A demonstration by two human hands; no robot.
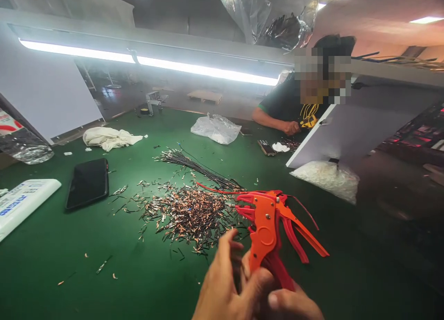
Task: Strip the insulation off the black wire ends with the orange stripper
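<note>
An orange and red wire stripper [266,218] stands tilted in front of me, jaws toward the left. My left hand [229,283] closes round its lower end, thumb across the handle and index finger raised. My right hand [294,306] grips the red handle from below, mostly cut off by the frame edge. More orange and red handle parts [308,239] spread to the right; I cannot tell if they belong to a second tool. A thin red wire [217,189] runs behind the jaws. Beyond lie a heap of short stripped wire ends [194,213] and a bundle of black wires [197,167].
On the green table [138,273] are a phone [87,183], a white printed packet [26,202], a bottle [26,144], a cloth [111,137] and a plastic bag [217,128]. Across the table, a person [277,109] holds something yellow beside a white panel [357,114].
</note>
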